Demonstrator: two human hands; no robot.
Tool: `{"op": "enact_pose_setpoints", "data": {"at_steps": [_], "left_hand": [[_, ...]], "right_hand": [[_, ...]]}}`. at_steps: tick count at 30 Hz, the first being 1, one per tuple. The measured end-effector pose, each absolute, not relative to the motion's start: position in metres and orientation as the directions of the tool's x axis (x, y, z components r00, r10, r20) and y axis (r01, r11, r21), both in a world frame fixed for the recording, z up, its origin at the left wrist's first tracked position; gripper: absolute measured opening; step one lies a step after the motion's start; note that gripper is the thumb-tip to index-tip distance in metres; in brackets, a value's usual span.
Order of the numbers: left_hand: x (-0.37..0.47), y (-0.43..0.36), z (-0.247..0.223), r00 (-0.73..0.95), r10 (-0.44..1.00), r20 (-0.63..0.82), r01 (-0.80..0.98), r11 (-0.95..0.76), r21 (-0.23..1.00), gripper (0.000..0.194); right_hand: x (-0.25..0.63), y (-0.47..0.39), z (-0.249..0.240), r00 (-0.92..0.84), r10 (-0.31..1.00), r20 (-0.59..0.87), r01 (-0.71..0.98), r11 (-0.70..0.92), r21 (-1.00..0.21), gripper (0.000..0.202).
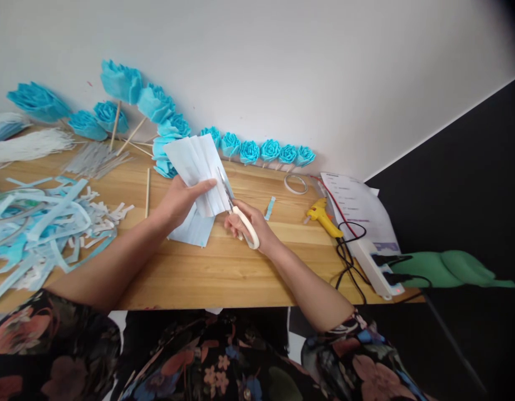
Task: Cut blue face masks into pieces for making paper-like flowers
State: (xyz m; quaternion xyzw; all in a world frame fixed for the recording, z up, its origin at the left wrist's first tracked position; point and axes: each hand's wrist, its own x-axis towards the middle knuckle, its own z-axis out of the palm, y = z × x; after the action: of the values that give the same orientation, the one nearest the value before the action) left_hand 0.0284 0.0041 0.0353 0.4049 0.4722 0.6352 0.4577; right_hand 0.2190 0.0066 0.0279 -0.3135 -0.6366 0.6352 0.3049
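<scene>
Sheet [196, 161] is up in front of the body, above the surface [249, 273], held tilted. Looks roughly rectangular, very pale blue-white, soft, with long pleats running down its length; top edge steps where the folds overlap. Slightly bluer along the right edge.

Left hand [182, 200] pinches the sheet from its lower left, thumb flat across the front. Right hand [251, 221] grips the scissors [249, 229], white handles, metal blades at the sheet's right edge, pointing up along it. Can't tell how far the blades are apart.

Second sheet [192, 229], pale blue, lies on the surface just below, partly covered. Small blue strip [270, 208] lies right of the scissors.
</scene>
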Motion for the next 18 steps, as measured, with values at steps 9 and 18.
{"op": "enact_pose_setpoints", "data": {"at_steps": [9, 18], "left_hand": [[0.0351, -0.0015, 0.0448, -0.278, 0.958, 0.069, -0.152, -0.114, 0.982, 0.047], [0.0342, -0.0014, 0.0424, -0.27, 0.96, 0.079, -0.163, -0.127, 0.979, 0.052]], "right_hand": [[0.2191, 0.0061, 0.0318, -0.614, 0.79, -0.003, -0.007, -0.009, -1.0, 0.048], [0.2195, 0.0048, 0.0329, -0.608, 0.794, 0.0, -0.018, -0.014, -1.0, 0.049]]}}
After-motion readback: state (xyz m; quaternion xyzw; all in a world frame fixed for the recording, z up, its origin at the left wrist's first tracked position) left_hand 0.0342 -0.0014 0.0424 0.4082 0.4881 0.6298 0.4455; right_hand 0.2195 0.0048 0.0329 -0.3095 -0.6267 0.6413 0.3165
